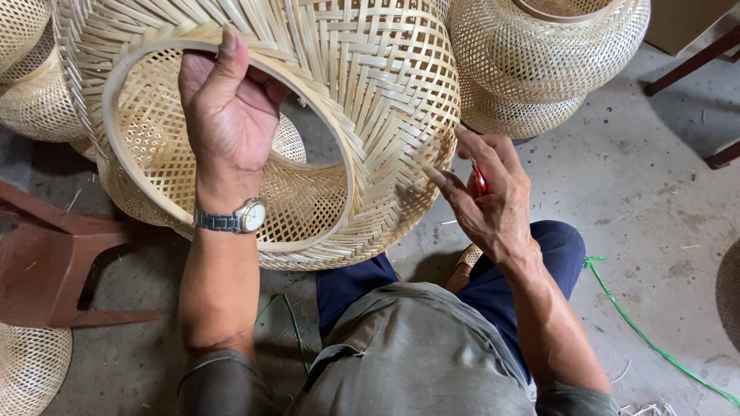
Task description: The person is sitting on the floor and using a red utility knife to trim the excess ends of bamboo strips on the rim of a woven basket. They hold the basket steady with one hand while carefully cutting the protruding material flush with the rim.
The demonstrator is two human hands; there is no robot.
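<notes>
Several woven bamboo shades [539,62] on a dusty concrete floor [647,192].

Bare concrete floor [655,200] lies open rightward; stacked baskets [539,54] crowd the top

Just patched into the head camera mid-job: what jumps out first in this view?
The big woven bamboo shade fills the upper middle, gripped at its round rim by the left hand, which wears a wristwatch. The right hand sits at the shade's lower right edge holding a small red tool. More woven shades are stacked at the upper right on the concrete floor.
</notes>
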